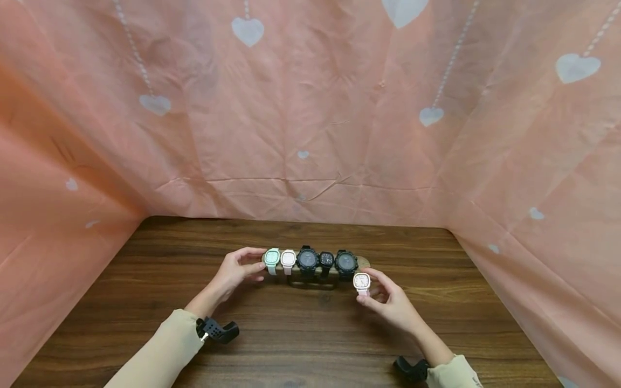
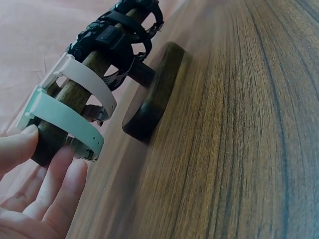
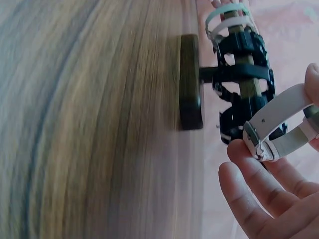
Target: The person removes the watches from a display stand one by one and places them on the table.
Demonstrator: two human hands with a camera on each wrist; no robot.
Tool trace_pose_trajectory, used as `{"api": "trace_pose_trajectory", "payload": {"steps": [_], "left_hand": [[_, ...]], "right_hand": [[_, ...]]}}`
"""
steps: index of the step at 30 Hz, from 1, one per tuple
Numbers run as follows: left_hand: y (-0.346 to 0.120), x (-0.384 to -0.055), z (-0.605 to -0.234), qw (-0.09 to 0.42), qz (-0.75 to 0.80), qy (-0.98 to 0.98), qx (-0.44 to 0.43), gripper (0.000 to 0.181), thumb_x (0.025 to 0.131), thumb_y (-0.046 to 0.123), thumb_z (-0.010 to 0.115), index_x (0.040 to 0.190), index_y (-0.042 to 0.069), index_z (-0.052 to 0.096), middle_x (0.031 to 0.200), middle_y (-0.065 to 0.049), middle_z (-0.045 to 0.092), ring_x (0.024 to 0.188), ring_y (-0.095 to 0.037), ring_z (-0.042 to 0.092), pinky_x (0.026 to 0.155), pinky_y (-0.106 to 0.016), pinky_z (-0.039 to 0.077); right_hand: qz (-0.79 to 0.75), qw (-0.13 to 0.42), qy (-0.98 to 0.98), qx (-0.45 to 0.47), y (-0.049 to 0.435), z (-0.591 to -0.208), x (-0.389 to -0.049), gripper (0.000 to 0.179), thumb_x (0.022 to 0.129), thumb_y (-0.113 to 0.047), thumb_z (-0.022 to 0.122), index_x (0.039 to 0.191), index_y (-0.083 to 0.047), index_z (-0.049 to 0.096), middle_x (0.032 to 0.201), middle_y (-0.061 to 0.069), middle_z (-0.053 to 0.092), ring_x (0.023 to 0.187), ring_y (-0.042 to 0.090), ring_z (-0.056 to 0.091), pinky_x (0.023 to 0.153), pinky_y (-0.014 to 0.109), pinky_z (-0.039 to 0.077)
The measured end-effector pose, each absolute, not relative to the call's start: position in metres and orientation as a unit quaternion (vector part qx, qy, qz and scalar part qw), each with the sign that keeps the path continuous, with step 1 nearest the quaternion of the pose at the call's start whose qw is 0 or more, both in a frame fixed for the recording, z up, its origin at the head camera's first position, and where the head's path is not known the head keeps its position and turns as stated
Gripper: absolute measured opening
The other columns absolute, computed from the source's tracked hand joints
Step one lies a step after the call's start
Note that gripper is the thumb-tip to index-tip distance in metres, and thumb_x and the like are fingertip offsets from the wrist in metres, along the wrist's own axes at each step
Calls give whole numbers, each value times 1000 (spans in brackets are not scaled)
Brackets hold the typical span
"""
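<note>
A wooden T-shaped watch stand has its bar raised over a base. My left hand grips the bar's left end, thumb and fingers around it in the left wrist view. Beside those fingers a mint green watch loops the bar, followed by a pale pink watch and three black watches. Another pale watch, with a pinkish strap and squarish face, is pinched in my right hand near the bar's right end. Its strap forms a buckled loop.
The stand rests on a dark wood-grain table. Pink cloth printed with white hearts hangs behind the table and along both sides. A black wrist device sits at my left sleeve, another at my right.
</note>
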State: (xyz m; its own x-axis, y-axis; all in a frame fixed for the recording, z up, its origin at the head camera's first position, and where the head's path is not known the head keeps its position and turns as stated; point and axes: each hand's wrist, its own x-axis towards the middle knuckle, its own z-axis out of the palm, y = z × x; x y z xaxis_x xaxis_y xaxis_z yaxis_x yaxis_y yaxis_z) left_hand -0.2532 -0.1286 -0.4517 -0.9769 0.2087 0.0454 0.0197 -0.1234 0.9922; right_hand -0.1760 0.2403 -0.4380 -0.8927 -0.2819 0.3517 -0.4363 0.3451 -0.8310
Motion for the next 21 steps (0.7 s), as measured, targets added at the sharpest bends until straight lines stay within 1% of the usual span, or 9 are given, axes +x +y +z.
{"api": "trace_pose_trajectory", "payload": {"steps": [3,5,10,15,18,21], "left_hand": [[-129,-254,-452,66,745,658,86,42,80,-4,68,120,-5,56,113,-17,58,79,-22,65,71,-46,56],[-129,-253,-452,67,744,659,85,43,81,-4,68,121,-5,55,114,-17,58,80,-22,65,71,-45,56],[-129,-252,-452,69,744,660,82,43,81,-3,68,121,-5,55,114,-17,58,80,-22,64,71,-45,56],[-128,-251,-452,68,745,658,81,43,80,-3,69,121,-5,55,114,-17,58,80,-22,64,71,-46,56],[-128,-250,-452,67,747,657,79,43,80,-3,69,121,-5,55,113,-17,58,80,-22,64,71,-47,55],[-128,-249,-452,66,748,656,77,42,81,-3,68,121,-5,55,113,-17,57,80,-22,64,71,-47,55]], "right_hand": [[517,81,-823,221,234,-436,-173,57,78,-6,74,129,-6,49,109,13,58,75,18,61,59,30,55],[509,85,-828,221,228,-431,-169,56,77,-3,74,128,-4,50,110,14,57,74,19,60,59,31,55],[482,94,-839,233,213,-412,-156,53,75,1,74,123,4,51,104,17,57,71,17,59,58,30,54],[467,95,-843,248,205,-409,-151,52,74,-1,75,121,3,54,98,14,58,71,13,58,57,28,53],[455,97,-846,259,202,-412,-151,51,73,-2,76,119,2,55,97,12,58,70,16,58,56,27,53],[447,104,-846,273,201,-423,-156,50,73,-3,77,118,0,56,99,12,58,69,23,59,55,30,53]]}}
